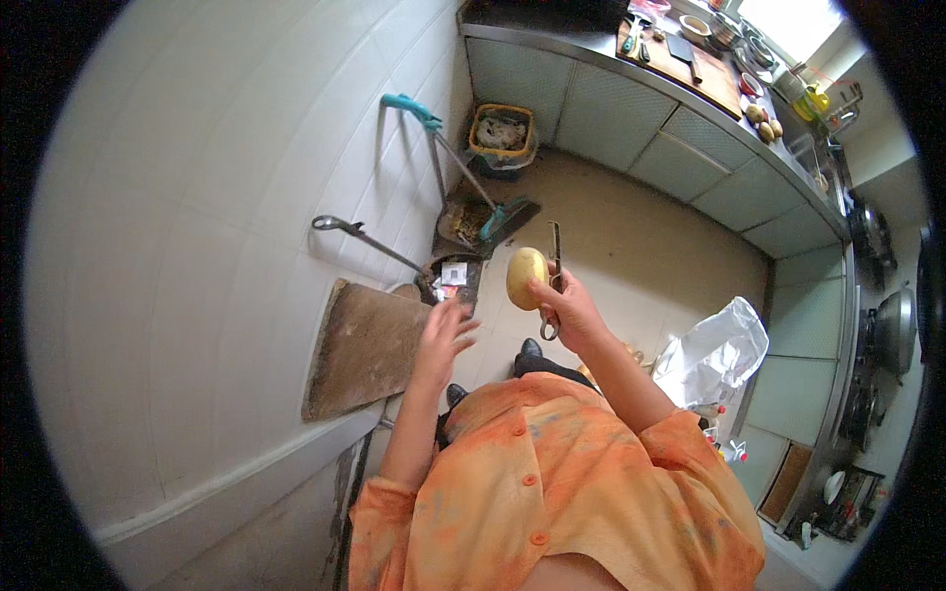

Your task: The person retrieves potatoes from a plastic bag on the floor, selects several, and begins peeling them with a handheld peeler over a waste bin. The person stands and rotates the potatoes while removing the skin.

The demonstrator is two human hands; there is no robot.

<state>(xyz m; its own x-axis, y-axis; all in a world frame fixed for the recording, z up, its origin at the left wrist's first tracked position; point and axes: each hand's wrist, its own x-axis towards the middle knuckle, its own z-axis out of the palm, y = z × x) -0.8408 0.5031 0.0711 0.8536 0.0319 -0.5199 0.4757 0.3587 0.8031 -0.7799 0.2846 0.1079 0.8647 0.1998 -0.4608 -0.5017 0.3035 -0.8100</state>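
Right grip (574, 313) clamps potato (524, 272) and peeler (557, 242) — left grip (445, 340), fingers apart — white packet (453, 274) illegible.

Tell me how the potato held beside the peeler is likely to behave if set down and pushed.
The potato would probably roll, given its rounded, oval shape. Its plump, even outline suggests it should stay firm rather than flop. Its surface looks smooth, so it may be a little slippery, though I cannot tell whether it is wet.

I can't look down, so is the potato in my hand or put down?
In hand: your right hand holds the potato, thumb against its side. Your left hand is open, apart from it.
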